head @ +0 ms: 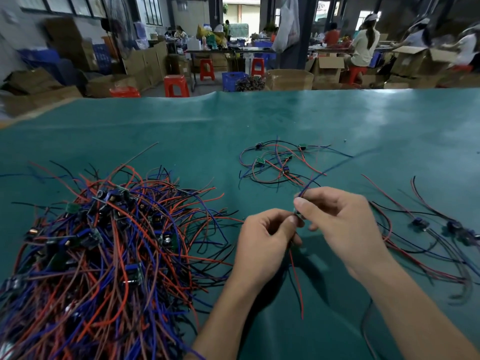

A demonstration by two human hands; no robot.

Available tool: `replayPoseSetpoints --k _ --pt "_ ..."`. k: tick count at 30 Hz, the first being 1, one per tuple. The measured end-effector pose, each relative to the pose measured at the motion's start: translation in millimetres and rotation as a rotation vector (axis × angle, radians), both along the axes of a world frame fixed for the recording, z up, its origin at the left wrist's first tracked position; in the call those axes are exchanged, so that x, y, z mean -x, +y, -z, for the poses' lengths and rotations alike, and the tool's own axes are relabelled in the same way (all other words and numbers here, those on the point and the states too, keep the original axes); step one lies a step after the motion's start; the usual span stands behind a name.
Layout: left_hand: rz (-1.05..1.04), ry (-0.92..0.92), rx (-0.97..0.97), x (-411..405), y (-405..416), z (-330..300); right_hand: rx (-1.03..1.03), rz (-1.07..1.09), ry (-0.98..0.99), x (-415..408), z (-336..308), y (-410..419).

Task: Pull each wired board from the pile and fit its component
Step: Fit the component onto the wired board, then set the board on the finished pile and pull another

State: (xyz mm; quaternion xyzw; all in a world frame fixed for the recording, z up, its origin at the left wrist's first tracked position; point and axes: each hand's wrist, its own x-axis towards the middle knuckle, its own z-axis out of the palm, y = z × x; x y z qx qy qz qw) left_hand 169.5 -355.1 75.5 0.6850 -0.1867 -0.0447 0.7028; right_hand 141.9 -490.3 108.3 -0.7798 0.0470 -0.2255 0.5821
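A big tangled pile of wired boards [104, 245], with red, blue and black leads, covers the left of the green mat [259, 120]. Just right of it, both hands meet above the mat and pinch one small wired board [298, 216] between their fingertips. My left hand [262, 240] holds it from below, my right hand [340, 216] from above. The board is mostly hidden by the fingers. Its blue lead [337, 165] swings up and to the right, blurred. Its red lead [296, 276] hangs down toward me.
A small group of wired boards [275, 162] lies spread on the mat beyond my hands. More wired boards [441, 229] lie at the right edge. Past the table's far edge stand red stools, cardboard boxes, blue crates and seated people.
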Motion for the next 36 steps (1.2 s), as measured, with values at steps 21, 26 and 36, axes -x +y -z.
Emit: replayPoseSetpoints --k 21,26,36 --pt "-0.07 -0.041 -0.154 2 -1 1 1.063 0.005 0.431 -154 -77 2" --pt "-0.079 -0.016 -0.149 0 -3 4 0.944 0.108 0.578 -144 -12 -44" --pt "-0.153 -0.001 -0.108 -4 -3 7 0.282 0.117 0.398 -133 -30 -44"
